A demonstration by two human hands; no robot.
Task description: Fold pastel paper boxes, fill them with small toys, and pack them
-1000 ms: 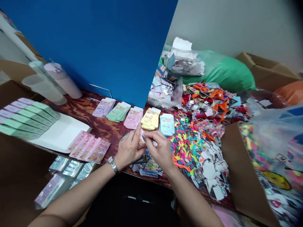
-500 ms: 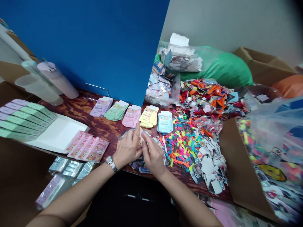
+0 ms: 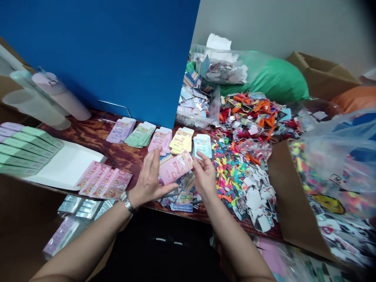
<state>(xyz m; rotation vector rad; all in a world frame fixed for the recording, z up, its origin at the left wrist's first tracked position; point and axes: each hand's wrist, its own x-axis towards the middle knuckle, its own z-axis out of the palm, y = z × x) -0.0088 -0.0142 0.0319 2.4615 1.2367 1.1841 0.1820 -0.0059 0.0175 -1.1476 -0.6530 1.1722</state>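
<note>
Between my hands is a small pink printed carton [image 3: 175, 168], tilted above the cards [image 3: 183, 200] near the table's front edge. My right hand [image 3: 205, 175] pinches its right end between thumb and fingers. At the other end, my left hand [image 3: 149, 179] has its fingers stretched out and its thumb apart; whether the palm touches the carton I cannot tell. Just behind lie stacks of flat cartons in a row: purple [image 3: 121, 131], green [image 3: 140, 135], pink [image 3: 158, 141], yellow [image 3: 181, 141] and blue [image 3: 202, 144].
Pink filled boxes [image 3: 105, 182] overlap beside a white tray [image 3: 72, 158] holding green and purple boxes [image 3: 26, 150]. Bottles [image 3: 63, 96] stand at back left by a blue panel [image 3: 117, 55]. Colourful balloons [image 3: 226, 168], stickers [image 3: 258, 196] and a cardboard flap [image 3: 296, 199] lie right.
My hands, which were close together, have moved apart, and the pink carton now shows between them in my right hand. My left fingers have straightened. The view has shifted slightly.
</note>
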